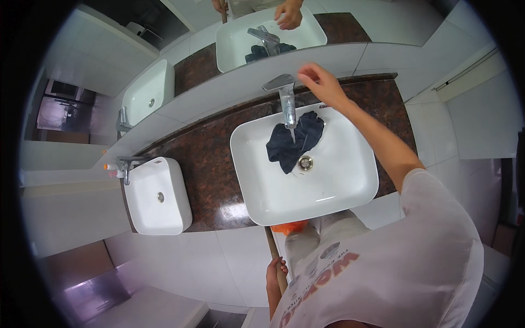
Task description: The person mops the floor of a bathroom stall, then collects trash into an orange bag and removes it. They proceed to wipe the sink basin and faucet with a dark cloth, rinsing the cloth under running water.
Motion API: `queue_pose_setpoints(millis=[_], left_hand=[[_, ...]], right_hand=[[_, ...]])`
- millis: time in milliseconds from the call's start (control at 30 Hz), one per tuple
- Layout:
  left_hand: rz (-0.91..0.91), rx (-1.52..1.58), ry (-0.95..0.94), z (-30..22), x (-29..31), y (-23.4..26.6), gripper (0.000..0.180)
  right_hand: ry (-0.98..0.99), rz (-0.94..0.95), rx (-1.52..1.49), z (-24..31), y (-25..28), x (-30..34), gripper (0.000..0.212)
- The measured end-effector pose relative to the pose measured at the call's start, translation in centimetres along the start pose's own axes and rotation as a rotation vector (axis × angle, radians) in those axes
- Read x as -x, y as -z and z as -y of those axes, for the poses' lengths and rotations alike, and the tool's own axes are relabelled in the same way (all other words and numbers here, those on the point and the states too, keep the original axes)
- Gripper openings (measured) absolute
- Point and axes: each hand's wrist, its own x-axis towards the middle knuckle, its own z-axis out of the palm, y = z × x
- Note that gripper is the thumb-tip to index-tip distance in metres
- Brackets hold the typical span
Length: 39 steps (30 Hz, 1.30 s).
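Observation:
A dark cloth (295, 141) lies crumpled in the white washbasin (358, 164), beside and partly over the edge of the drain (305, 163). Above it stands a chrome faucet (288, 104), and a thin stream of water runs from its spout onto the cloth. My right hand (322, 85) reaches over the basin to the right of the faucet's lever, fingers loosely bent and apart, holding nothing. Low in the picture, my left hand (276, 269) is closed around a wooden pole (272, 243). The pole's upper part goes out of sight at the basin's front edge.
A second white basin (183, 210) with its own faucet (128, 164) stands left on the dark stone counter (210, 186). Small bottles (111, 167) sit behind it. A mirror (197, 49) runs along the wall. Something orange (289, 227) shows below the front basin edge.

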Motion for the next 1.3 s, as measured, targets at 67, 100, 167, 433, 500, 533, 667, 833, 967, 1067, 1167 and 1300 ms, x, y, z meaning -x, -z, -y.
queue_pose_setpoints(millis=[67,100,167,433,500,533,667,833,967,1067,1167,1300], left_hand=[[-0.029,-0.045,-0.003,-0.4,0.3,-1.2,0.018],[-0.038,-0.071,-0.004,-0.7,0.3,-2.0,0.018],[-0.054,-0.093,0.018,-1.4,1.3,-3.0,0.018],[-0.147,-1.02,0.02,-6.2,6.1,4.8,0.028],[-0.114,-1.563,0.282,-11.2,7.9,7.9,0.029],[-0.301,-1.66,0.2,-13.3,8.9,8.6,0.024],[-0.661,-2.093,0.064,-21.0,14.2,7.0,0.024],[-0.656,-2.773,-0.175,-29.5,19.5,6.2,0.026],[-0.721,-3.117,-0.036,-32.8,20.9,-0.1,0.024],[-0.779,-3.186,-0.385,-33.8,16.1,-4.6,0.024],[-0.603,-3.241,-0.498,-29.8,14.0,-9.1,0.044],[-0.648,-3.396,-0.427,-26.2,15.3,-11.8,0.041]], right_hand=[[-0.209,0.052,0.046,-5.4,-0.9,3.0,0.026],[-0.273,0.097,0.152,-7.5,-2.4,5.6,0.025],[-0.007,0.316,0.166,-10.4,-6.2,10.3,0.027],[-0.143,0.63,0.557,-10.0,-11.7,18.6,0.026],[-0.233,0.661,0.373,-9.1,-11.2,19.0,0.031],[-0.274,0.606,0.34,-9.8,-10.5,18.9,0.032],[-0.413,0.359,0.154,-7.3,-8.7,18.5,0.032],[-0.271,0.214,0.27,-3.3,-5.8,18.6,0.032],[-0.289,0.202,0.243,-1.5,-4.7,19.9,0.032],[-0.199,0.065,0.278,-3.1,-4.9,22.2,0.032],[-0.223,0.047,0.167,-0.7,-4.8,24.6,0.031],[-0.316,0.11,0.228,-2.1,-1.8,27.7,0.029]])
